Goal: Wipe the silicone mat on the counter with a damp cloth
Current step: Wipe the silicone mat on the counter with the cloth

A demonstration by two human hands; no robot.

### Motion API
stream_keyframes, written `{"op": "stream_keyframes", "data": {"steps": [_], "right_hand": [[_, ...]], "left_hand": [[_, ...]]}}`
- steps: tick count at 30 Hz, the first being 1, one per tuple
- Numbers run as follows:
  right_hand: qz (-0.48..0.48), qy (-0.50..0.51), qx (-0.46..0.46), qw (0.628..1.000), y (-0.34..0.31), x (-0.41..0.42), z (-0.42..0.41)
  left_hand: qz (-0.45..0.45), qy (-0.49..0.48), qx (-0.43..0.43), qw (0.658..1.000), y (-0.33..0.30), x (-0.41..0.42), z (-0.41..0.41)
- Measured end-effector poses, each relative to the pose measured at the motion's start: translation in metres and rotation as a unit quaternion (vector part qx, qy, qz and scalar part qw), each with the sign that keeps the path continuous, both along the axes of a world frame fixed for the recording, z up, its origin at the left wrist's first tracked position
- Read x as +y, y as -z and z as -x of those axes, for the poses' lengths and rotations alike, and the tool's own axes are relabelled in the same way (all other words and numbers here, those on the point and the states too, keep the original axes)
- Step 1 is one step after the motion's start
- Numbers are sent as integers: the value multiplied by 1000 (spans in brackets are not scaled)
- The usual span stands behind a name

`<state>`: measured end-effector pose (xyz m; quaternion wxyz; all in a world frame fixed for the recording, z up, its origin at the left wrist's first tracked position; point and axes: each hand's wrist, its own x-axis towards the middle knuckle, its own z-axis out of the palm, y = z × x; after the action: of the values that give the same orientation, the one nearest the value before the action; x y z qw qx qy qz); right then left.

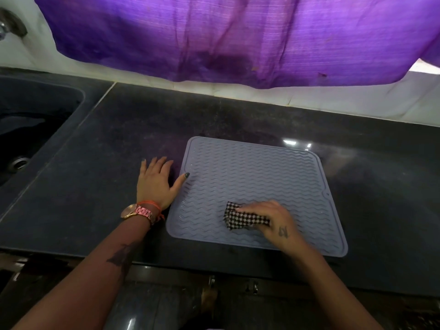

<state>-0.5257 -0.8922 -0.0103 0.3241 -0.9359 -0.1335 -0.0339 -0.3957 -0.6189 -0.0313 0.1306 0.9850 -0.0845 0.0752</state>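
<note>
The silicone mat [256, 184], grey-blue with a wavy ribbed surface and a raised rim, lies flat on the dark speckled tabletop [133, 129], right of centre and close to the front edge. Its near-right corner reaches almost to that edge.

The right hand [273, 219] rests on the mat's near portion, fingers curled over a small black-and-white checked cloth [245, 216] and pressing it against the ribs. The cloth is crumpled, with one end protruding leftward from under the fingers. A small tattoo shows on the back of this hand.

The left hand [157, 181] lies flat on the tabletop just beside the mat's left edge, fingers straight and spread, holding nothing. Its thumb tip touches the mat's left rim. A rose-coloured wristwatch [137, 211] and an orange thread band sit on the left wrist.

A dark sink [35, 120] is set into the tabletop at far left, well apart from the mat. A purple fabric [238, 36] hangs across the wall behind, its lower hem above the tabletop's back edge.
</note>
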Motion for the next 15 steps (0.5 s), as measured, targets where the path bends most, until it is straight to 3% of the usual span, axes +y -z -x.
{"op": "stream_keyframes", "data": {"steps": [5, 9, 15], "right_hand": [[-6, -14, 53, 998, -4, -4, -18], [-40, -13, 8, 999, -13, 18, -39], [39, -38, 61, 997, -4, 29, -68]], "left_hand": [[-6, 20, 16, 1000, 3, -10, -11], [-3, 17, 21, 1000, 6, -14, -19], [-9, 20, 28, 999, 9, -19, -26]]}}
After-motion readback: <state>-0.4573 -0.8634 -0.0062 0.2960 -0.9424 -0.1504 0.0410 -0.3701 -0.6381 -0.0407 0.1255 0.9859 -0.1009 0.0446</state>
